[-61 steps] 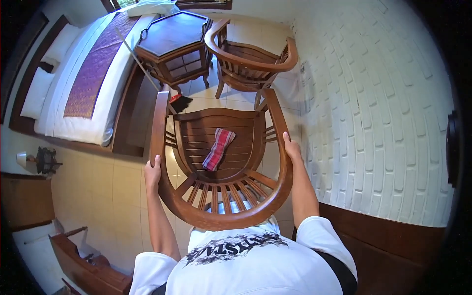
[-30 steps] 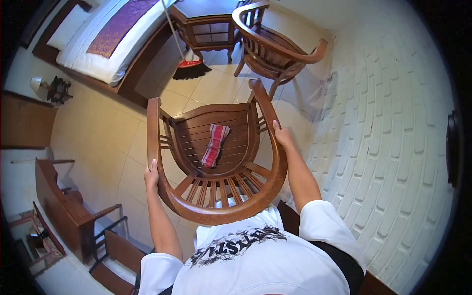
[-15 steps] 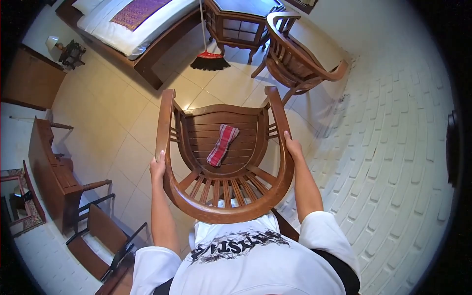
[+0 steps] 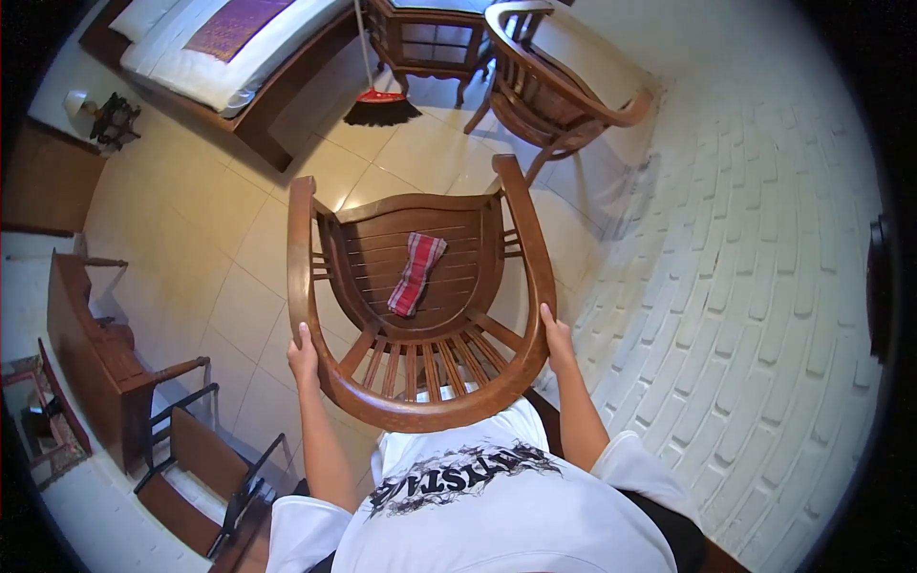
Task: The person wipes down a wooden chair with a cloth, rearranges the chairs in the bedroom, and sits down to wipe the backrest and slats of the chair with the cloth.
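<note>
In left grip (image 4: 304,359) (right grip (image 4: 558,342) too), chair (image 4: 463,267).

Bedroom with bed (image 4: 270,53) and lamp (image 4: 76,102)

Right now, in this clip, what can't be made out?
All in the head view:
- Held chair's legs: hidden by its seat and rail.
- Most fingers of left hand and right hand: hidden by the rail.
- Broom's upper handle: cut off by the top edge.
- Bed's far end: cut off by the top edge.
</note>
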The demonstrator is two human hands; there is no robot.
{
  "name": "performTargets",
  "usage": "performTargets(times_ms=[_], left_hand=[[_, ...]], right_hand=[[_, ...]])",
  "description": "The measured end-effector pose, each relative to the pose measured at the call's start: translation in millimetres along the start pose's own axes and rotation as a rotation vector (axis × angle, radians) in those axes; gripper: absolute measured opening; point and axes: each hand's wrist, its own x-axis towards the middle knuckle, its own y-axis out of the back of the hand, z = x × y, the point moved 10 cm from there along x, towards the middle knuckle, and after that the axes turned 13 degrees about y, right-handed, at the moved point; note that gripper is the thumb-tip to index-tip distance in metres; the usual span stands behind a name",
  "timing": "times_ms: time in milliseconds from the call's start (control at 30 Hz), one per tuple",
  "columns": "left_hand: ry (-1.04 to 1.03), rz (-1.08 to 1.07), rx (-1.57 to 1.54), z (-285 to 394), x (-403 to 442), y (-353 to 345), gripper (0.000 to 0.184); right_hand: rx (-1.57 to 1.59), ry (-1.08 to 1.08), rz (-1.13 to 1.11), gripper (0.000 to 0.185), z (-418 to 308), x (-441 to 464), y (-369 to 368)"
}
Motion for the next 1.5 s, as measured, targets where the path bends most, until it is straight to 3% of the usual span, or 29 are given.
performTargets(times_ms=[100, 300, 433, 600, 633, 700, 767, 867, 933, 1000, 1100, 1167, 1200, 1267, 1333, 1433, 1500], left_hand=[[0.023, 0.016, 0.010, -12.0, 2.5, 0.1, 0.079], [-0.003, -0.019, -0.018, -18.5, 11.9, -12.2, 0.081], [-0.031, 0.151, 0.139, -7.2, -2.2, -8.3, 0.077], [-0.043, 0.407, 0.307, 6.4, -27.2, -0.1, 0.073], [-0.048, 0.410, 0.304, 3.8, -25.9, -4.7, 0.073], [-0.144, 0.634, 0.393, 5.5, -30.8, -10.5, 0.068], [-0.223, 0.870, 0.479, 18.1, -44.3, -20.3, 0.064], [-0.354, 1.019, 0.475, 36.8, -100.4, -67.6, 0.056], [-0.288, 1.026, 0.570, 40.9, -122.2, -123.8, 0.052], [-0.235, 0.562, 0.378, 47.2, -153.6, -200.9, 0.053], [-0.623, 0.263, 0.252, 79.4, -230.8, -325.5, 0.054], [-0.473, -0.019, 0.150, 102.7, -279.7, -387.5, 0.061], [-0.468, -0.016, 0.138, 116.9, -300.1, -403.2, 0.061], [-0.430, -0.120, 0.370, 134.9, -325.9, -438.9, 0.070], [-0.408, -0.091, 0.389, 139.4, -334.0, -439.6, 0.071], [-0.360, -0.023, 0.442, 149.6, -337.3, -443.0, 0.072], [-0.340, -0.014, 0.448, 153.2, -339.0, -445.6, 0.070]], right_hand=[[0.087, -0.028, 0.032, 0.071, -15.0, -13.2, -5.9], [-0.063, 0.070, 0.076, 0.071, -8.5, -1.9, 0.4], [-0.309, 0.160, 0.172, 0.070, -23.3, -7.4, 8.9], [-0.304, 0.241, 0.160, 0.070, -14.7, 4.8, 7.7], [-0.336, 0.204, 0.126, 0.068, -8.3, 9.4, 6.9], [-0.361, 0.189, 0.087, 0.066, -7.3, 17.4, 10.8], [-0.325, 0.284, -0.045, 0.067, -31.6, 14.9, 6.7], [-0.215, 0.355, -0.150, 0.066, -11.5, 41.2, 6.2], [-0.352, 0.376, -0.517, 0.067, -9.8, 60.0, -6.2], [-0.406, 0.373, -0.660, 0.067, -28.7, 87.9, 9.8], [-0.568, 0.336, -1.042, 0.068, -54.8, 101.7, 31.9], [-0.419, 0.319, -0.711, 0.065, -17.4, 163.5, 65.3], [-0.429, 0.326, -0.715, 0.065, -5.1, 184.3, 79.5], [-0.436, 0.273, -0.406, 0.052, 13.9, 237.7, 137.7], [-0.361, 0.216, -0.304, 0.047, 37.8, 268.0, 185.7], [-0.417, -0.002, -0.271, 0.041, 71.0, 293.5, 238.2], [-0.288, -0.141, -0.211, 0.040, 63.1, 287.9, 257.4]])
